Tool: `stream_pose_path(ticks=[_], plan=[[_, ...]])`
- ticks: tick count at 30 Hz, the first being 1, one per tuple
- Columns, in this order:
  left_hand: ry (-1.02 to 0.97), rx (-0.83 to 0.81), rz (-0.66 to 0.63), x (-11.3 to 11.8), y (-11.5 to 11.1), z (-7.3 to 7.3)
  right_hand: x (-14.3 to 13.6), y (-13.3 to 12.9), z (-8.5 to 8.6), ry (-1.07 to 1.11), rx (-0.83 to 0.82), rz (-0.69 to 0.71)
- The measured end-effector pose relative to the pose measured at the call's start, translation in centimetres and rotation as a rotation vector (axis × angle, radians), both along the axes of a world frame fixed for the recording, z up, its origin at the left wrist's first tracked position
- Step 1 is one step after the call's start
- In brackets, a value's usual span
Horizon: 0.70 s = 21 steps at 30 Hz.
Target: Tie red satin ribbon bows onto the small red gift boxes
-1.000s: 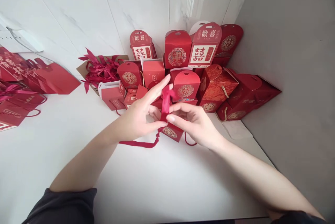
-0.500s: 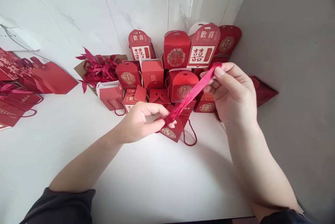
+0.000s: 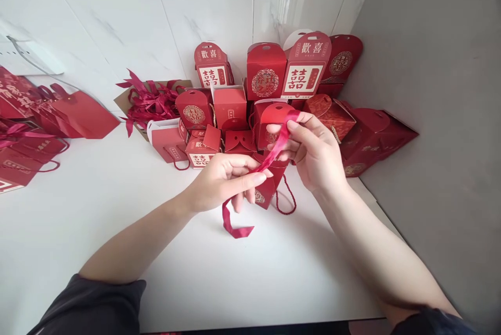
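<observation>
A crimson satin ribbon (image 3: pixel 277 148) stretches at a slant between my two hands, above the white table. My left hand (image 3: pixel 229 181) is closed on its lower part, pinching it between thumb and fingers, and a loose tail hangs below with its end bent to the right. Higher and to the right, my right hand (image 3: pixel 313 150) pinches the other end between thumb and forefinger. Just behind the hands stands a red gift box (image 3: pixel 270 189) with a dark red cord handle (image 3: pixel 287 196), partly covered by my fingers.
Several red gift boxes (image 3: pixel 266 71) are stacked against the marbled wall. An open cardboard box (image 3: pixel 121 105) of bundled ribbons stands left of them. Red paper bags (image 3: pixel 88 116) lie at far left, below a white socket strip (image 3: pixel 29 58). A grey panel (image 3: pixel 442 90) bounds the right side.
My right hand has moved down and left, closer to my left hand. The ribbon span between them is shorter, and a loose tail now hangs below my left hand.
</observation>
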<state>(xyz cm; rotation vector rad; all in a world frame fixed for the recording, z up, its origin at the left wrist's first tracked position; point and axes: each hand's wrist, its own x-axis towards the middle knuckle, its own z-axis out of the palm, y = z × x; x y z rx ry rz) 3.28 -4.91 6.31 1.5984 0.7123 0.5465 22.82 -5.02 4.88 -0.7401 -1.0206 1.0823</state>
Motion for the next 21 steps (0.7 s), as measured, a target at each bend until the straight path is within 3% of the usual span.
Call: stream_pose_path(ticks=[6, 10, 12, 16, 19, 21], plan=[[-0.033, 0.153, -0.024, 0.1, -0.4, 0.1, 0.1, 0.1, -0.7, -0.333, 0.168, -0.17], [-0.024, 0.449, -0.07, -0.4, -0.4, 0.7, 0.5, 0.1, -0.8, -0.738, 0.229, -0.199], [-0.017, 0.494, -0.039, -0.7, -0.5, 1.0, 0.7, 0.0, -0.8, -0.895, 0.187, -0.143], [0.004, 0.303, 0.032, -0.9, -0.2, 1.1, 1.2, -0.2, -0.5, -1.14, 0.137, -0.067], [0.023, 0.165, 0.064, -0.9, 0.4, 0.9, 1.8, -0.8, 0.2, -1.299, 0.263, -0.111], [0.034, 0.124, 0.085, -0.9, 0.8, 0.6, 1.9, -1.2, 0.6, -1.322, 0.386, -0.017]])
